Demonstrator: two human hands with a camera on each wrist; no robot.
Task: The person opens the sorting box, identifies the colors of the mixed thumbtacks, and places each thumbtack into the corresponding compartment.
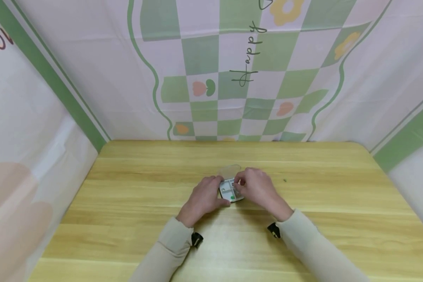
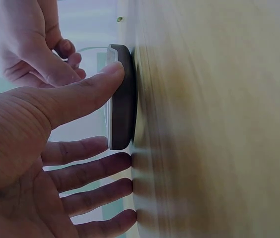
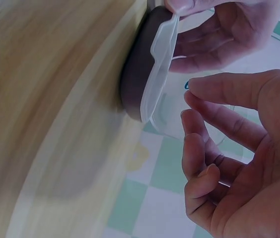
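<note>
A small divided case [image 1: 226, 194] with a white tray and dark base stands on the table, its clear lid [image 1: 230, 170] swung back. My left hand [image 1: 205, 194] steadies it, thumb on the near side of the case [image 2: 123, 106] and fingers spread around its left. Over the right-hand compartments is my right hand [image 1: 258, 187], thumb and forefinger pinching a tiny teal thing [image 3: 186, 85]; its kind cannot be told. A small green piece [image 1: 233, 197] lies in a near compartment, while the right fingers hide part of the tray.
On the wooden table [image 1: 134, 196], a tiny dark green thing [image 1: 284, 180] lies to the right of the right hand. A patterned cloth [image 1: 201, 51] hangs along the table's back edge, with more cloth at both sides.
</note>
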